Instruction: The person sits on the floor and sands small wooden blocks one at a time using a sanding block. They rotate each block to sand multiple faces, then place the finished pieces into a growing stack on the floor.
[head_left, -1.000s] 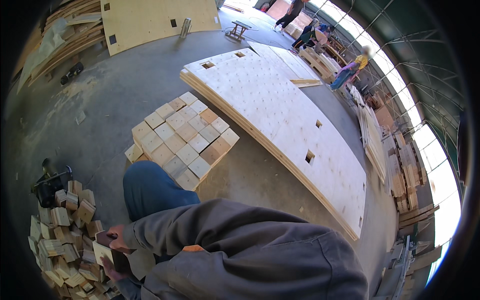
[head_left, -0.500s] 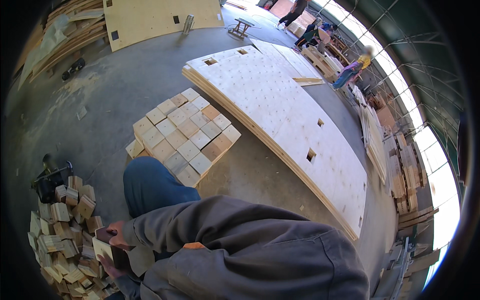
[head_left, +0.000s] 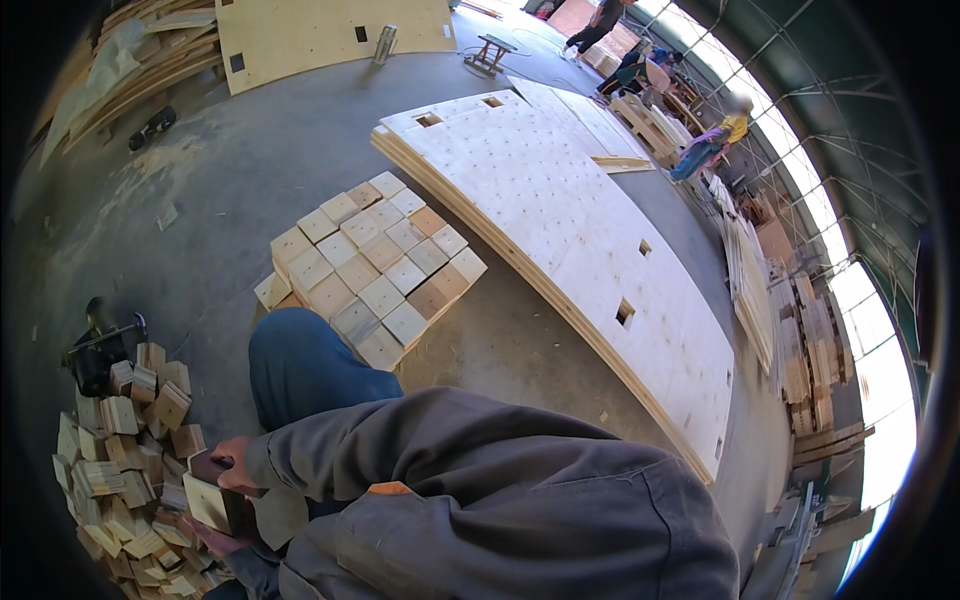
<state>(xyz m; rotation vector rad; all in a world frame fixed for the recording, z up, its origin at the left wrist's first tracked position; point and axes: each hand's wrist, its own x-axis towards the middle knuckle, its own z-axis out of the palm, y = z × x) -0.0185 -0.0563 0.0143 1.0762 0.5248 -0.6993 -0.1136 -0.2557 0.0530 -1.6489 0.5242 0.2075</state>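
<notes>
At the lower left, my left hand (head_left: 216, 538) is closed on a pale wooden block (head_left: 207, 503), gripping it from its near side. My right hand (head_left: 236, 464) grips a thin dark reddish-brown piece (head_left: 204, 468), which looks like sandpaper, against the block's far edge. Part of the block and several fingers are hidden by the hands and sleeve. Just beyond and left of both hands lies a heap of loose wooden blocks (head_left: 122, 415). Ahead of my knee, similar blocks stand in a tight stack (head_left: 362, 257) on the floor.
A large pale plywood panel stack (head_left: 560, 240) with square cutouts stands to the right. A black tool (head_left: 95, 365) is beside the heap, another dark tool (head_left: 152, 128) farther off. Lumber (head_left: 815, 350) lines the right side. A person in yellow (head_left: 720, 135) and others stand far back.
The view has shifted slightly. My hands stay together at the block, with the dark piece still held against it; the block's tilt has changed a little.
</notes>
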